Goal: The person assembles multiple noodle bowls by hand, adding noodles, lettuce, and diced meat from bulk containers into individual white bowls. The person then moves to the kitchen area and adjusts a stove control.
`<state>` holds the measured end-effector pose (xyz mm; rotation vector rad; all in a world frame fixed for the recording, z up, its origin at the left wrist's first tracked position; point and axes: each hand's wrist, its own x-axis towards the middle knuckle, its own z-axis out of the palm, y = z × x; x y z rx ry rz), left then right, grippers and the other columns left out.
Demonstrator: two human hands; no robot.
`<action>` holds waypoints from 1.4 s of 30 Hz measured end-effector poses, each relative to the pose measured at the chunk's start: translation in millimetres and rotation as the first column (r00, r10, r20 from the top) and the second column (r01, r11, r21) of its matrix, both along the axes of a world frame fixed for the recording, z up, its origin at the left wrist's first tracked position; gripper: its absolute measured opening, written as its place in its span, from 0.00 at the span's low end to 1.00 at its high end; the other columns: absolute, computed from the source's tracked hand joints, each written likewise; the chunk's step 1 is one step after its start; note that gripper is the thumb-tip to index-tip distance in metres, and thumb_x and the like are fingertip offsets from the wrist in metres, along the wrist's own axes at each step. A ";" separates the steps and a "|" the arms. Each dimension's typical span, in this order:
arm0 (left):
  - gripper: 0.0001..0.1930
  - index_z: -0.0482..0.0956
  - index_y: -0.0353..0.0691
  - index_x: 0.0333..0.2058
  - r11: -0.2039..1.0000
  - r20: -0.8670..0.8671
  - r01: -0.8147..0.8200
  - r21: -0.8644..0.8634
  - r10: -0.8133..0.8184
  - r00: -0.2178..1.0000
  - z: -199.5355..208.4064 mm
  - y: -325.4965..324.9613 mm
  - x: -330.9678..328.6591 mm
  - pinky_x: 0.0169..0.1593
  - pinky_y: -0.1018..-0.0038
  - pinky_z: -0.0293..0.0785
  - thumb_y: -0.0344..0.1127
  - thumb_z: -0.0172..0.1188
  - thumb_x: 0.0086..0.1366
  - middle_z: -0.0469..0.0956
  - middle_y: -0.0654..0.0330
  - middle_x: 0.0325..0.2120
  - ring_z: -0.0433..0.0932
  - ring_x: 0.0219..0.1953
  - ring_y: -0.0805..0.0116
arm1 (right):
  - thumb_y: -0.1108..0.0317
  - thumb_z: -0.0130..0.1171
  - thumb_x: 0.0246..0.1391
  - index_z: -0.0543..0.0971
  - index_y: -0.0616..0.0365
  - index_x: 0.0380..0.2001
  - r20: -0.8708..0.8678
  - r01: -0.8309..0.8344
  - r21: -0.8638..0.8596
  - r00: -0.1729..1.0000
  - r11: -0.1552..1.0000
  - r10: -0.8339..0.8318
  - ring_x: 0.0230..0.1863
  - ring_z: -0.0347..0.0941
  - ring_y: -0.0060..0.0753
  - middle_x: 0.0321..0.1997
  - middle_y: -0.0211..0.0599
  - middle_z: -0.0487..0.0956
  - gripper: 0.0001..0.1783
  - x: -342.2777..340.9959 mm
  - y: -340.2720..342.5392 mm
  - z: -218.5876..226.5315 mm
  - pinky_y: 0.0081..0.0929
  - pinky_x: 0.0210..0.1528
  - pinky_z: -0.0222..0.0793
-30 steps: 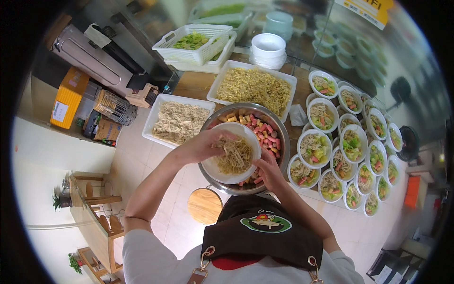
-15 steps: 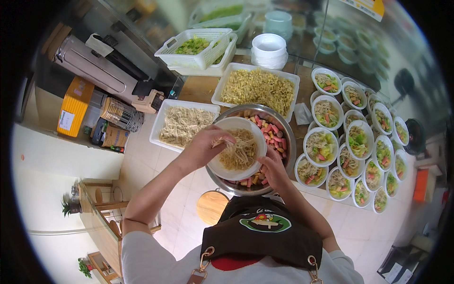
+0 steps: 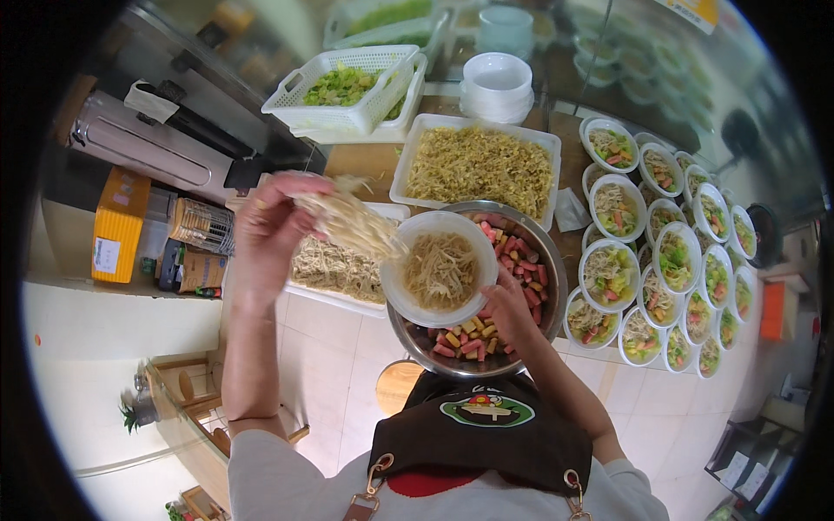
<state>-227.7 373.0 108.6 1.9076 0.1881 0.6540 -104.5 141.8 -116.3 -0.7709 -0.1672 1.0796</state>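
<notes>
My left hand [image 3: 282, 208] is raised, its fingers closed round a bunch of pale thin strands [image 3: 352, 226] that hangs toward a white bowl [image 3: 397, 293]. Similar strands [image 3: 441, 269] lie inside that bowl. My right hand [image 3: 511, 306] grips the bowl's right rim and holds it over a big metal bowl [image 3: 557, 291]. Chopped pink and yellow pieces [image 3: 473, 337] fill the metal bowl. Partly behind my left hand is a white tray [image 3: 347, 304] of pale strands.
Bean sprouts [image 3: 478, 165] fill another white tray at the back. Behind it stand a white basket [image 3: 380, 108] of chopped greens and a stack of white bowls [image 3: 496, 102]. Several filled bowls [image 3: 611, 276] are stacked on the right. A wooden stool [image 3: 398, 386] stands below.
My left hand has moved left and up out of the white bowl and now lifts a bunch of strands. The bowl has tilted slightly, still in my right hand.
</notes>
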 end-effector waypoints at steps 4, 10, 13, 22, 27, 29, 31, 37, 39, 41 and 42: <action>0.14 0.76 0.40 0.39 0.977 0.000 -0.212 0.011 0.212 0.977 -5.7 54.7 -22.6 0.32 0.82 0.73 0.17 0.49 0.59 0.77 0.61 0.37 0.74 0.35 0.78 | 0.72 0.50 0.47 0.62 0.63 0.56 -0.049 -0.035 -0.055 0.998 0.998 0.032 0.53 0.65 0.30 0.51 0.38 0.69 0.29 -0.4 7.2 -21.9 0.30 0.56 0.60; 0.09 0.77 0.38 0.37 0.899 -0.491 -0.333 0.283 0.434 0.755 -148.8 143.9 -55.2 0.34 0.78 0.72 0.23 0.55 0.57 0.79 0.59 0.28 0.76 0.30 0.73 | 0.73 0.49 0.48 0.62 0.64 0.56 -0.052 -0.020 -0.121 0.999 0.992 0.014 0.53 0.66 0.29 0.53 0.39 0.69 0.29 -3.0 11.3 -33.4 0.29 0.56 0.62; 0.10 0.78 0.37 0.37 0.754 -0.476 -0.051 0.655 0.464 0.747 -239.2 175.4 -72.2 0.36 0.74 0.72 0.24 0.56 0.55 0.79 0.56 0.30 0.77 0.30 0.65 | 0.73 0.49 0.47 0.62 0.64 0.56 -0.029 -0.011 -0.171 1.000 0.985 0.006 0.53 0.66 0.28 0.52 0.38 0.69 0.29 -1.8 13.2 -42.7 0.27 0.55 0.62; 0.12 0.75 0.38 0.42 0.941 -0.424 -0.288 -0.176 0.192 0.885 -132.2 137.5 -56.8 0.34 0.82 0.73 0.21 0.49 0.61 0.77 0.64 0.36 0.74 0.32 0.79 | 0.73 0.48 0.47 0.64 0.64 0.53 0.026 -0.089 -0.177 0.995 0.980 0.095 0.51 0.68 0.28 0.50 0.37 0.70 0.26 0.2 42.4 -59.9 0.27 0.55 0.64; 0.14 0.75 0.42 0.44 0.940 -0.500 -0.073 -0.332 -0.110 0.859 -130.2 71.8 -20.8 0.38 0.78 0.74 0.22 0.51 0.60 0.76 0.62 0.40 0.76 0.38 0.74 | 0.73 0.50 0.47 0.64 0.64 0.53 -0.014 -0.123 -0.129 0.992 0.984 0.122 0.49 0.68 0.27 0.49 0.36 0.70 0.26 -6.6 66.1 -57.4 0.26 0.53 0.62; 0.16 0.74 0.44 0.46 0.981 -0.666 0.176 -0.087 -0.188 0.722 -156.3 40.5 -8.8 0.40 0.72 0.75 0.24 0.54 0.58 0.75 0.59 0.42 0.77 0.40 0.67 | 0.74 0.50 0.46 0.63 0.63 0.55 -0.011 -0.136 -0.155 0.991 0.979 0.136 0.51 0.68 0.27 0.52 0.36 0.70 0.29 -6.1 71.5 -58.9 0.26 0.54 0.63; 0.19 0.72 0.44 0.47 0.915 -0.709 0.345 0.207 -0.102 0.698 -157.3 25.1 1.4 0.40 0.67 0.74 0.27 0.57 0.55 0.75 0.55 0.41 0.77 0.39 0.60 | 0.73 0.51 0.46 0.62 0.63 0.56 0.008 -0.092 -0.139 0.996 0.986 0.094 0.52 0.67 0.28 0.52 0.35 0.70 0.30 -1.8 71.3 -61.4 0.26 0.55 0.62; 0.06 0.77 0.39 0.32 0.852 -0.490 0.110 0.512 0.185 0.852 -132.7 98.9 68.7 0.37 0.69 0.73 0.25 0.58 0.55 0.77 0.57 0.29 0.77 0.33 0.59 | 0.71 0.54 0.43 0.62 0.61 0.57 -0.061 -0.015 -0.166 0.998 0.986 0.004 0.56 0.63 0.30 0.55 0.35 0.67 0.34 20.1 75.4 -72.3 0.30 0.58 0.59; 0.06 0.76 0.35 0.32 0.788 -0.264 -0.026 0.615 0.237 0.935 -139.0 176.2 98.7 0.33 0.75 0.71 0.20 0.56 0.55 0.76 0.59 0.25 0.75 0.28 0.70 | 0.72 0.54 0.42 0.61 0.61 0.58 -0.050 0.025 -0.182 0.998 0.983 -0.034 0.56 0.64 0.31 0.55 0.36 0.67 0.35 25.0 77.9 -74.5 0.30 0.58 0.59; 0.04 0.75 0.34 0.32 0.933 -0.325 -0.119 0.338 0.235 0.916 -126.5 251.8 153.5 0.29 0.80 0.68 0.24 0.53 0.59 0.74 0.63 0.20 0.70 0.23 0.77 | 0.72 0.53 0.41 0.61 0.62 0.58 -0.030 0.079 -0.220 0.996 0.972 -0.088 0.56 0.64 0.32 0.55 0.37 0.68 0.36 31.0 78.0 -72.4 0.31 0.58 0.59; 0.04 0.75 0.34 0.33 0.866 -0.286 -0.097 0.490 0.265 0.921 -133.0 305.3 166.8 0.28 0.78 0.67 0.26 0.52 0.60 0.73 0.64 0.19 0.70 0.23 0.77 | 0.72 0.53 0.41 0.60 0.63 0.58 -0.024 0.086 -0.227 0.995 0.970 -0.094 0.56 0.64 0.33 0.55 0.38 0.68 0.36 32.2 81.5 -67.2 0.31 0.58 0.59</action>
